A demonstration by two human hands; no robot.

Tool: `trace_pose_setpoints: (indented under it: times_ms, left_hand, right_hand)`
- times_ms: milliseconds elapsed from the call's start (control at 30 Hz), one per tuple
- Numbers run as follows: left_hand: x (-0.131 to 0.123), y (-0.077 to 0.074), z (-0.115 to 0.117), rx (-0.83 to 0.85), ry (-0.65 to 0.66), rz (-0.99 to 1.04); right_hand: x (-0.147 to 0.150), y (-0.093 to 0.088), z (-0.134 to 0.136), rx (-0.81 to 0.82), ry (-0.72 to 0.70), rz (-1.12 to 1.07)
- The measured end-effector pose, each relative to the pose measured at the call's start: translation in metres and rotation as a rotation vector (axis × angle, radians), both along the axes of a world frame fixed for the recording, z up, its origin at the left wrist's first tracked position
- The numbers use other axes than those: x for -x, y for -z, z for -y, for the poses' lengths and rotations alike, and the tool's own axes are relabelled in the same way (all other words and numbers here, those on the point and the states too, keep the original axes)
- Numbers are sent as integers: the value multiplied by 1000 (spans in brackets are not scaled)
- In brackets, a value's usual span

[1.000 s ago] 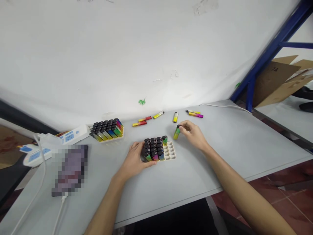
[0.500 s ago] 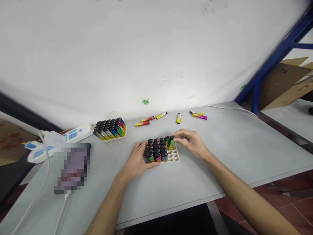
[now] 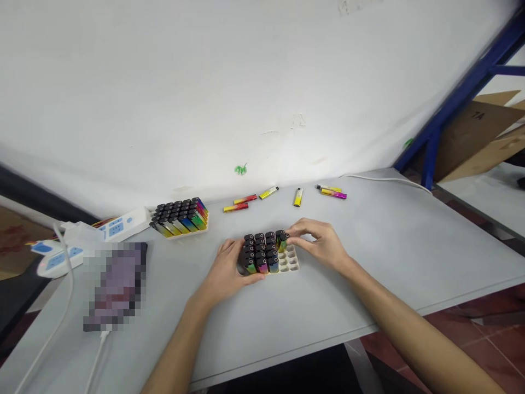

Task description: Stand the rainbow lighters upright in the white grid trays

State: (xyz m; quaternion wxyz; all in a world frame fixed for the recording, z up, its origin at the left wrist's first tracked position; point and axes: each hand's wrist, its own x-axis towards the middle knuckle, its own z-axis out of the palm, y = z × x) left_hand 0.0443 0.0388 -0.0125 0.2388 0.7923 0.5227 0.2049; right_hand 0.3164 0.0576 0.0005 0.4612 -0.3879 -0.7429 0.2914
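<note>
A cream tray (image 3: 293, 262) with rows of holes lies in front of me. Black-topped lighters (image 3: 261, 254) stand upright in its left and middle columns, while holes on the right show bare. My left hand (image 3: 226, 272) is closed around the tray's left end, thumb along the front edge and fingers behind. Between the thumb and fingers of my right hand (image 3: 319, 241) is a green-yellow lighter (image 3: 283, 243), pinched near its black top over the tray's right part. It is next to the lighter at the back of that column; its lower end is partly hidden.
A second tray of lighters (image 3: 180, 218) stands at the back left. Several loose lighters (image 3: 298, 197) lie along the wall. On the left are a white power strip (image 3: 118, 225), a blurred-out object (image 3: 118, 284) and white cables (image 3: 68, 290). A blue frame (image 3: 430, 158) rises at the right.
My right hand has moved slightly left and towards me with the lighter, which now sits in front of the back one. My left hand stays on the tray. The view has shifted a little.
</note>
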Motion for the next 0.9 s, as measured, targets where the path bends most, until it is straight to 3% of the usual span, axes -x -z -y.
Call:
trace_pose_setpoints:
  times_ms: [300,467,533,600,667,733,800,900]
  left_hand:
    - [0,1,1,11,-7,4]
    - [0,1,0,17,-11,-6]
    - [0,0,1,16,-7,0]
    - [0,0,1,14,-5,9]
    - [0,0,1,10,2,12]
    - [0,1,1,4,1,11]
    - [0,2,1,0,-3,6]
    - [0,2,0,-8,-3,2]
  right_hand:
    - [3,7,-1,-177,-24,12]
    - [3,4,-1,-92,-18,33]
    - [-7,5,-9,-55,135,59]
    - [-27,10,-22,-55,400,148]
    - [-51,17,-38,-68,682,328]
    - [-74,26,-52,19,911,546]
    - [-90,35,-60,141,1001,679]
    - [-98,43,-64,239,1007,751]
